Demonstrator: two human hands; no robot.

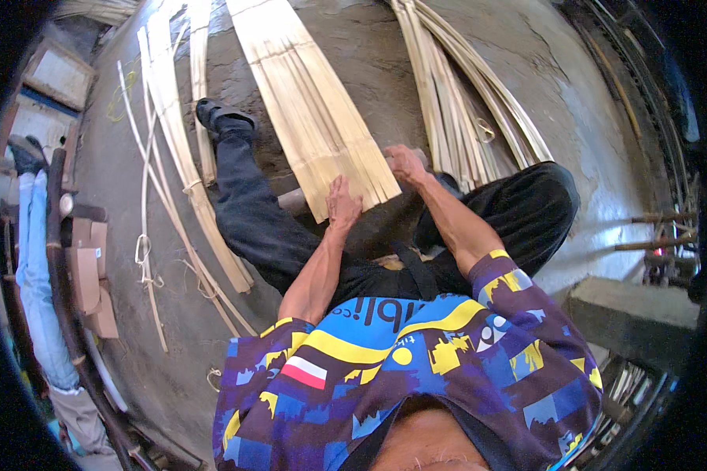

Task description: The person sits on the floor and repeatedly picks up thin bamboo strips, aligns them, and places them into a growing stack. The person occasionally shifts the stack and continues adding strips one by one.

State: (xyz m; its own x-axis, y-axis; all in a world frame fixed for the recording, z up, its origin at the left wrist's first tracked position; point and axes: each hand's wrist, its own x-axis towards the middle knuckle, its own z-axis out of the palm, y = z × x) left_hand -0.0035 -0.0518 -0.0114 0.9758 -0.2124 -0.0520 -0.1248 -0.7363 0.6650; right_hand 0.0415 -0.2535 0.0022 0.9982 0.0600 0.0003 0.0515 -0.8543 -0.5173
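Observation:
A long, pale panel of flattened bamboo (310, 102) runs away from me between my legs, its near end resting across a round pole (294, 199). My left hand (343, 207) lies on the panel's near left corner with its fingers stretched forward. At the panel's right edge, my right hand (406, 166) is closed, its fingers curled beside the panel and the pole. What sits inside those fingers is hidden.
Bundled bamboo strips (448, 102) lie to the right, beyond my bent knee. Longer strips (173, 118) and thin loose ones stretch along the left. Cardboard boxes (90, 275) and a person's jeans-clad legs (35, 275) are at far left. A concrete block (628, 322) stands at right.

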